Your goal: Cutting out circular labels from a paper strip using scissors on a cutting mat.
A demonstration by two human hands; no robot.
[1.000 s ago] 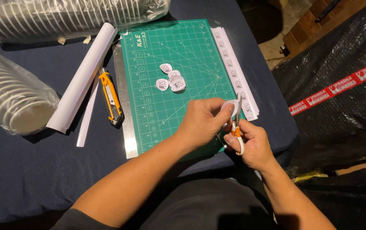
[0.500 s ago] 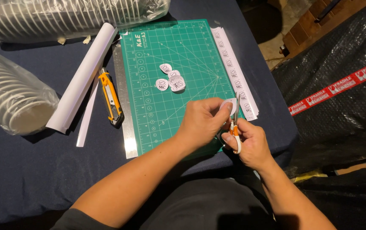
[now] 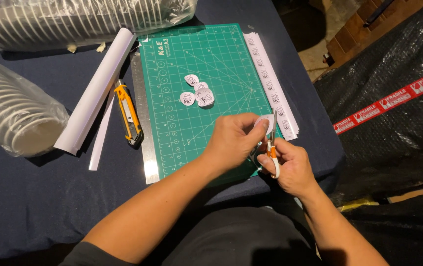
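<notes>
Right hand (image 3: 290,165) grips orange-handled scissors (image 3: 272,150); left hand (image 3: 233,140) pinches a small white paper piece (image 3: 265,123) at the blades. Since the earlier frames the hands have barely shifted, so cutting apparently continues. Beyond, cut-out labels (image 3: 196,93) lie on the green cutting mat (image 3: 211,64).

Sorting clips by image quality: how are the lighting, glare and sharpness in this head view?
Head view: warm light, brightest on the green cutting mat; glare on the plastic-wrapped cup stacks; left hand, right hand and scissors sharp; the lap below them lies in shadow.
</notes>
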